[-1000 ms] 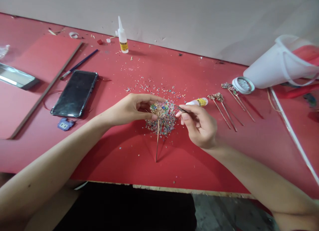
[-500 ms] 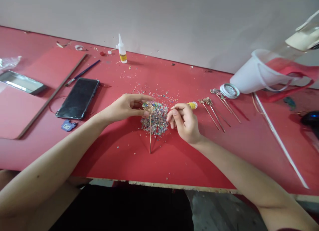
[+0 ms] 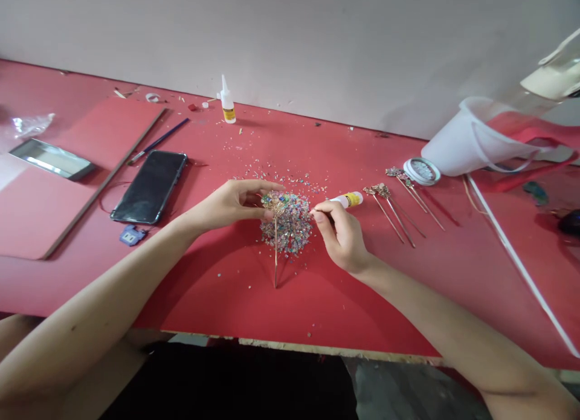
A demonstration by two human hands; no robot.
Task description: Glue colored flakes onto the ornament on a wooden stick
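Note:
My left hand [image 3: 235,205] grips the ornate head of a gold hairpin [image 3: 276,245], whose long stem points down toward me. Coloured stones show on the hairpin's head. Below and behind it lies a heap of small multicoloured stone chips [image 3: 292,226] on the red table. My right hand [image 3: 338,232] is just right of the heap, thumb and forefinger pinched together; whatever is between the fingertips is too small to make out. A glue bottle with a yellow label [image 3: 351,199] lies on its side behind the right hand.
Several finished-looking hairpins [image 3: 392,211] lie to the right, by a round white lid [image 3: 422,171] and a tipped white bucket [image 3: 466,139]. Another glue bottle [image 3: 228,103] stands at the back. At left are a phone [image 3: 149,187], a paintbrush [image 3: 158,142] and a metal tin [image 3: 52,157].
My right hand's fingers have drawn together into a tighter pinch, and more of the lying glue bottle shows. The left hand keeps holding the hairpin. The whole view has shifted slightly.

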